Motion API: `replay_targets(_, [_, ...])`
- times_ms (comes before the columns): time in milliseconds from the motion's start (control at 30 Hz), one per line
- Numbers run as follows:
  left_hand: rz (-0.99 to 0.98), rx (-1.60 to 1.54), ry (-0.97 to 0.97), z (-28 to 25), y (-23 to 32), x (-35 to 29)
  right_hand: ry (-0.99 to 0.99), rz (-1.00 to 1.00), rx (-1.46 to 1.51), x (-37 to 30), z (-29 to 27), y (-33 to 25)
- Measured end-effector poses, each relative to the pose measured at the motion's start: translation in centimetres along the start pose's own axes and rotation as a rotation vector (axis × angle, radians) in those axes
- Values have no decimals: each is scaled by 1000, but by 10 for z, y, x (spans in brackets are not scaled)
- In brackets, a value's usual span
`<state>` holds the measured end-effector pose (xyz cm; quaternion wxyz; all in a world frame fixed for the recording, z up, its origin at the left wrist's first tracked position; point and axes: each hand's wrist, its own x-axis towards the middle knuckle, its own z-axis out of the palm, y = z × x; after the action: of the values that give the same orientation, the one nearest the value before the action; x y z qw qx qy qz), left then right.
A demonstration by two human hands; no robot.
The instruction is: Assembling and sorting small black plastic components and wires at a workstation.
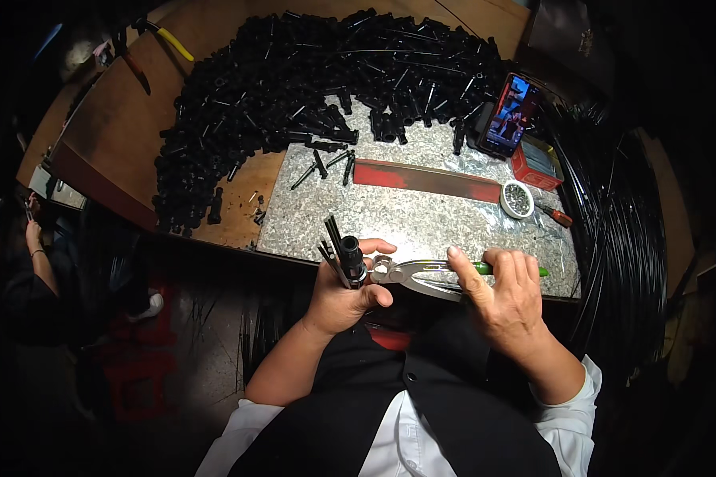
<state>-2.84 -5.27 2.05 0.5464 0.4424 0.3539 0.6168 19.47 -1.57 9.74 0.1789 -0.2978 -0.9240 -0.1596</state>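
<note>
My left hand (338,300) is closed around a black tubular part (351,253) and several thin black rods (331,234), all pointing up and away from me. Its thumb and forefinger stretch out to the right, on either side of the jaws of a pair of pliers (415,273). My right hand (505,296) grips these pliers by their green handles, the index finger lying along them. The silvery jaws reach up beside the black part, at a small ring-like metal piece (382,262); whether they bite on it I cannot tell.
A big heap of black tubular parts (270,87) covers the far side of the speckled worktop (294,215). A reddish-brown bar (429,181), a white bowl (517,199) of small metal pieces, a screwdriver (559,215) and a propped phone (511,115) stand or lie beyond my hands. Black rods (612,238) fill the right side.
</note>
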Motion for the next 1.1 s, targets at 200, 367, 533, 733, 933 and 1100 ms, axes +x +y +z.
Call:
replay_targets(200, [-13, 89, 20, -10, -10, -2, -32, -6, 28, -1, 3, -1])
replay_targets(367, [97, 76, 113, 1, -9, 1, -67, 42, 179, -7, 14, -9])
replay_targets(533, [79, -109, 103, -2, -12, -3, -141, 173, 452, -7, 19, -23])
replay_targets(733, [142, -64, 120, -7, -18, -3, -132, 189, 394, -7, 16, -15])
replay_targets(933, [89, 90, 53, -15, -26, -5, -205, 269, 178, -15, 25, 14])
replay_targets(1100, [88, 55, 33, -9, -23, -5, -353, 299, 75, -25, 41, 37])
